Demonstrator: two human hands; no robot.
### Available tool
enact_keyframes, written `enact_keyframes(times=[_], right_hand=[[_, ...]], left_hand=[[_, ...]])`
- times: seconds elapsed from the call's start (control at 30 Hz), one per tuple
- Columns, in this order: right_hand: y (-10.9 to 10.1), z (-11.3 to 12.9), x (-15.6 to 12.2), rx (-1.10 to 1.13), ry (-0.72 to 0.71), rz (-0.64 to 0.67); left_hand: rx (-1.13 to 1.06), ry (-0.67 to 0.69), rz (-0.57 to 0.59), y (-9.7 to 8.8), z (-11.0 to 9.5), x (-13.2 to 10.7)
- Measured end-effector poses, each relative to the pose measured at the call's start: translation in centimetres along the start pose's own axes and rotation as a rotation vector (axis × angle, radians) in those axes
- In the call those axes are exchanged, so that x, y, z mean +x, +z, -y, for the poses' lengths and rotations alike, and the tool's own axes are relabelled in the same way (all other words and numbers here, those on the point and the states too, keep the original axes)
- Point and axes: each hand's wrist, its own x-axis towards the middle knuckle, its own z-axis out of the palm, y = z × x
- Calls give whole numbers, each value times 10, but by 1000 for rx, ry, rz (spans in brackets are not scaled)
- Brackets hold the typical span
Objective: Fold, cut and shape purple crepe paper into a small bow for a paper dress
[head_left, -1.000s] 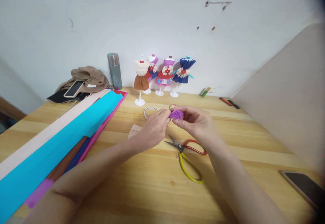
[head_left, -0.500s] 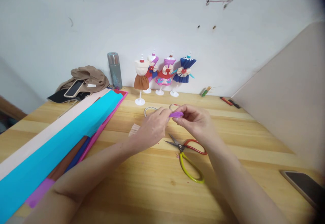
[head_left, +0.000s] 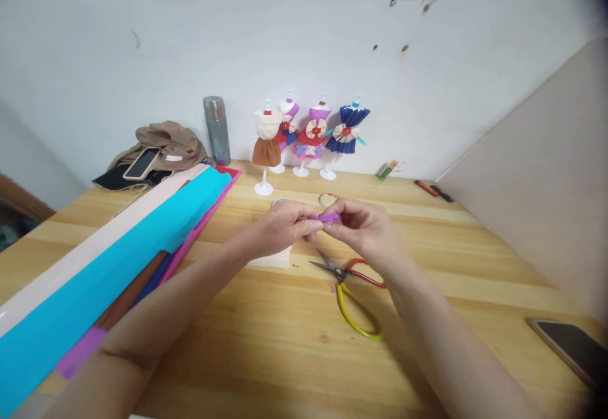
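A small gathered piece of purple crepe paper is pinched between both hands above the middle of the table. My left hand is closed on its left end, thumb and fingers pressed together. My right hand pinches the other end, with the rest of its fingers curled. Below the hands lie scissors with one red and one yellow handle, blades apart. A pale pleated paper piece rests on the table under my left wrist. Rings of tape lie just behind the hands, partly hidden.
Long crepe paper sheets cover the left side. Several small dress forms in paper dresses stand against the wall, beside a grey flask. A phone lies at right. Brown cloth and another phone are at back left.
My left hand has turned and its thumb now lies along the purple paper, showing more of the pale piece beneath. My right hand keeps its pinch. The view has shifted slightly.
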Motion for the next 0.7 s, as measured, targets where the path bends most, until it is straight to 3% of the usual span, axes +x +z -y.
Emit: enact_keyframes(times=[0.2,0.43,0.57,0.7], right_hand=[[-2,5,-1,36,59,44],[3,8,-1,89,81,-61],[3,12,-2,73,87,-61],[-11,15,-5,-21,100,-3]], left_hand=[[211,2,-40,2,-7,-4],[303,-3,-146,11,-15,-7],[168,40,-158,11,-10,-4],[-194,-2,-141,5,2,1]])
